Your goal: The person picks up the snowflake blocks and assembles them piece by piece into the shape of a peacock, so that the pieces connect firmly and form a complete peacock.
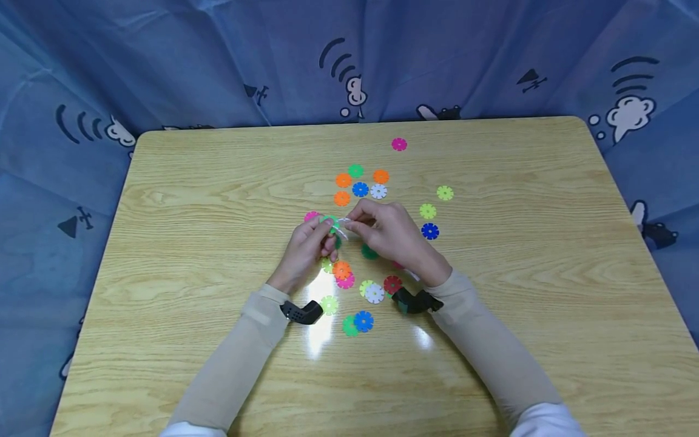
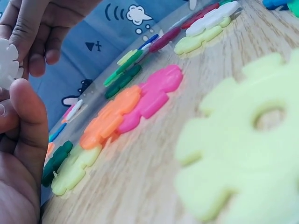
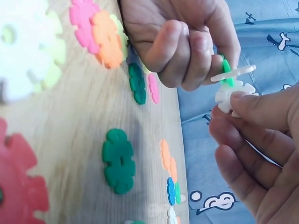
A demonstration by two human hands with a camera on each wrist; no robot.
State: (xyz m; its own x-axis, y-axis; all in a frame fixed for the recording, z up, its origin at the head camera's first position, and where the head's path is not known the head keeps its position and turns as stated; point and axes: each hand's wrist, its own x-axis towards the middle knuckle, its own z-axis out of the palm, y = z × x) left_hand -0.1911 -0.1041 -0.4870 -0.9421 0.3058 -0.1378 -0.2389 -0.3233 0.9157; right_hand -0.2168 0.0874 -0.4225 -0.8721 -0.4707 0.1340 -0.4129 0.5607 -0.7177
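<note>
Over the middle of the table, my left hand [image 1: 303,252] pinches a green notched disc [image 3: 226,70] between thumb and fingers. A white notched disc [image 3: 240,73] sits crosswise on that green disc, joined at the slots. My right hand [image 1: 394,233] grips a second white notched disc [image 3: 225,99] by thumb and forefinger, its edge right at the joined pair. In the left wrist view, a white disc [image 2: 7,64] shows at the left edge, close to both hands' fingers.
Loose notched discs lie around the hands: an orange disc [image 1: 341,270] overlapping a pink one [image 1: 346,281], a dark green one [image 3: 118,161], and a blue one [image 1: 363,321] near the front. A magenta disc [image 1: 399,144] lies toward the back. A blue patterned curtain [image 1: 306,60] hangs behind the table.
</note>
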